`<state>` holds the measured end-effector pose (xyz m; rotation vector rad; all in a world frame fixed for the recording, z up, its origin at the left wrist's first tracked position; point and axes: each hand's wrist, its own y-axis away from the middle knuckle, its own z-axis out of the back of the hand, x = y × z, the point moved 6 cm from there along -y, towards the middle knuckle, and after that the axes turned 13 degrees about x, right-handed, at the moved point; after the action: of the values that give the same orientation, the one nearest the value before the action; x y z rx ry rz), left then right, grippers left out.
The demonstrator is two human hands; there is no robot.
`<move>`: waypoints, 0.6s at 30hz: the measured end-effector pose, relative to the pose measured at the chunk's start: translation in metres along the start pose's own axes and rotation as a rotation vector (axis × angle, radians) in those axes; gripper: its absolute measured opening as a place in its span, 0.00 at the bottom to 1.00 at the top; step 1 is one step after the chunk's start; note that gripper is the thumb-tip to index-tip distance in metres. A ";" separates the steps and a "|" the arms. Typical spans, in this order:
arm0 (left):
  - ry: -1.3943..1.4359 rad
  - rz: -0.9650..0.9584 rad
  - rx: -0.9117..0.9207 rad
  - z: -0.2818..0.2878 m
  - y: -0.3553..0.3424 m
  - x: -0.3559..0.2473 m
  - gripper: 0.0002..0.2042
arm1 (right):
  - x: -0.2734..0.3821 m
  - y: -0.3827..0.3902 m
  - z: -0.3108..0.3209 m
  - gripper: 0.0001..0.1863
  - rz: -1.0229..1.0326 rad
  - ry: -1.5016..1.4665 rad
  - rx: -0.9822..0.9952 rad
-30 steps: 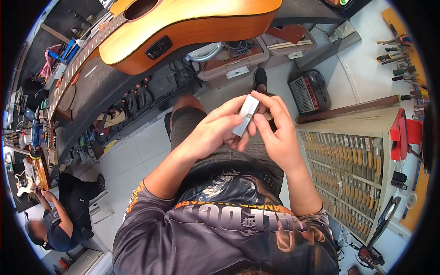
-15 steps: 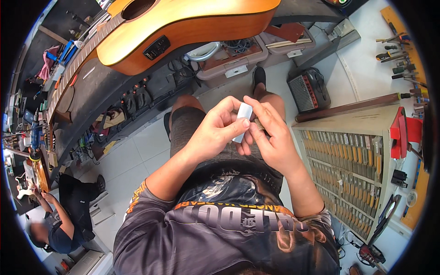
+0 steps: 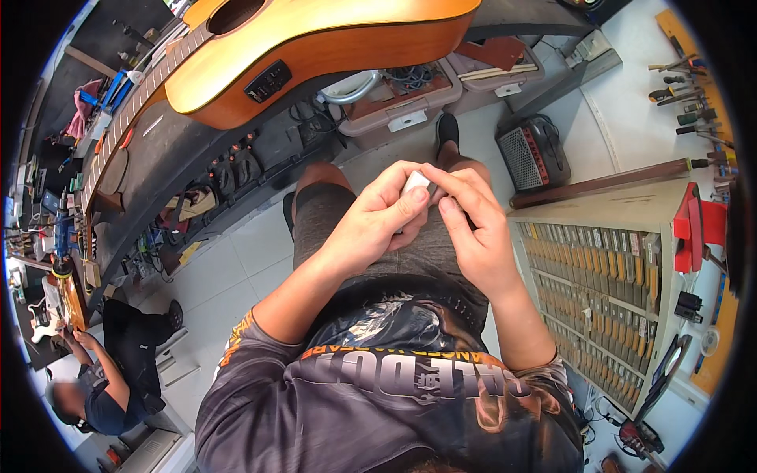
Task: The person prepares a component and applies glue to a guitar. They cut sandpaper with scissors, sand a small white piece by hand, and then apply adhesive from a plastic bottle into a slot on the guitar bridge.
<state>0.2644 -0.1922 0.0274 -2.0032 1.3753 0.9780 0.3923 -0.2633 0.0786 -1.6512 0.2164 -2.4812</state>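
Observation:
Above my lap, my left hand (image 3: 382, 209) is closed around a small whitish block (image 3: 415, 183), its thumb pressed against the near face. Only one end of the block shows; fingers cover the rest. My right hand (image 3: 479, 227) comes in from the right, its index fingertip meeting the far side of the block and the left fingers. The right thumb is bent beneath the index finger, and whatever sits in that grip is hidden. Beyond my knees, an orange-brown acoustic guitar (image 3: 323, 59) lies on the dark curved bench (image 3: 177, 169).
A small amplifier (image 3: 532, 154) stands on the floor ahead right. On my right is a cabinet of slotted files (image 3: 591, 268), near a red tool (image 3: 694, 229) and wall-hung hand tools (image 3: 686, 102). Lidded bins (image 3: 406, 118) sit under the bench. Another person (image 3: 110, 378) works at far left.
The block has turned and sunk deeper into my left hand, so less of it shows. The tan piece by my right fingers has gone out of sight.

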 end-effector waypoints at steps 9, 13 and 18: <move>0.035 -0.015 0.020 0.000 -0.001 -0.001 0.20 | -0.002 0.003 -0.001 0.22 0.007 -0.021 -0.009; 0.005 0.010 -0.016 -0.001 -0.003 0.003 0.23 | -0.003 0.004 -0.003 0.23 0.002 -0.025 -0.012; 0.130 -0.026 0.067 -0.003 -0.003 0.004 0.23 | -0.008 0.006 -0.001 0.23 -0.058 -0.109 -0.027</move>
<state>0.2684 -0.1956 0.0262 -2.0600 1.4273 0.7910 0.3952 -0.2673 0.0695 -1.8221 0.1927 -2.4301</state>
